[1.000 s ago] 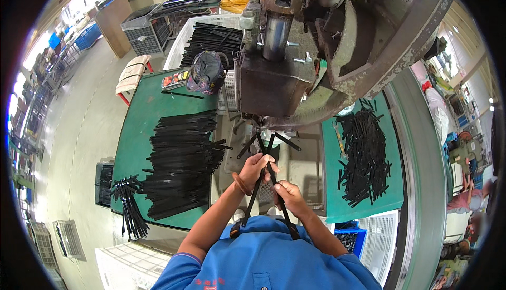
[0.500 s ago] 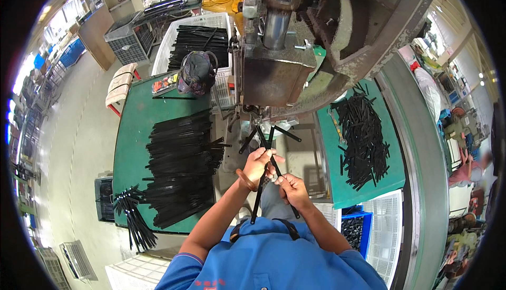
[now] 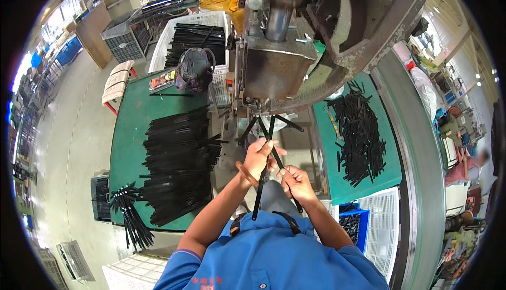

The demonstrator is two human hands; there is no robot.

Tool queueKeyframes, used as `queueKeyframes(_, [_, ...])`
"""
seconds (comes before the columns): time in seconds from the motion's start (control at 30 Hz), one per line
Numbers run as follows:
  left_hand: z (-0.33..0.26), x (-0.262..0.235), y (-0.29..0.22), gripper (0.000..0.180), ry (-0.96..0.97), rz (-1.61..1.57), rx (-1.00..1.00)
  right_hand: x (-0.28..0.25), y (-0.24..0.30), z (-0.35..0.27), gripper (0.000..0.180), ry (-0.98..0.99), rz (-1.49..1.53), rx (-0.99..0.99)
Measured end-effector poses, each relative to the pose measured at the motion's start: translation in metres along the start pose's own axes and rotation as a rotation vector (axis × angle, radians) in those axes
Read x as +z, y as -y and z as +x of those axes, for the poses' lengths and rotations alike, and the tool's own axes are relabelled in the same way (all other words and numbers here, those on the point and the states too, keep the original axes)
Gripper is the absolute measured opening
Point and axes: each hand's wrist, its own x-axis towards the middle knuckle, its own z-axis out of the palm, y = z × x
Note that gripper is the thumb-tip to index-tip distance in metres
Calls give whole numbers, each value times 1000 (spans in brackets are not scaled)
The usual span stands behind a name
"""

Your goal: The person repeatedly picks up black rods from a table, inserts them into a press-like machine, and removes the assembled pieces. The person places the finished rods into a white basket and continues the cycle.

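Under the big grey metal machine (image 3: 279, 63), two hands hold long black strips (image 3: 268, 155). These strips are thin, flat and dark, and they look like metal. They cross each other like an X. Their top ends fan out just below the machine, and their bottom ends hang down toward the blue shirt (image 3: 269, 258).

Left hand (image 3: 259, 155) is curled around the strips near where they cross. It wears a brown ring-shaped band (image 3: 245, 174) on the wrist. Right hand (image 3: 296, 182) is closed on one strip a little lower, just beside the left hand.

Left of the machine sits a green worktop (image 3: 129, 132). A big pile of the same black strips (image 3: 176, 161) lies on it, stacked side by side in a neat row. A small bunch of them (image 3: 129, 219) sticks out past the worktop's near corner. At the far end of this worktop rests a dark round bag (image 3: 194, 69), and behind it a white crate (image 3: 192, 34) holds more black strips.

Right of the machine is another green worktop (image 3: 392, 158). A messy heap of shorter black pieces (image 3: 358, 134) lies there, pointing many ways. Near it, closer to the person, stand a blue bin (image 3: 350, 224) and a white basket (image 3: 380, 216) with small holes.
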Motion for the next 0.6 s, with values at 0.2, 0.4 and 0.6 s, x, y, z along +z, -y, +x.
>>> queueKeyframes(0.2, [-17, -21, 18, 29, -154, 334, 161, 14, -45, 12, 13, -5, -370, -265])
queueKeyframes(0.4, [-69, -100, 23, 31, -256, -343, 154, 33, -24, 31, 15, 218, -905, -555])
queueKeyframes(0.6, [-160, -123, 7, 34, -302, -439, 457, -46, -33, 112, 11, 70, -1049, -596])
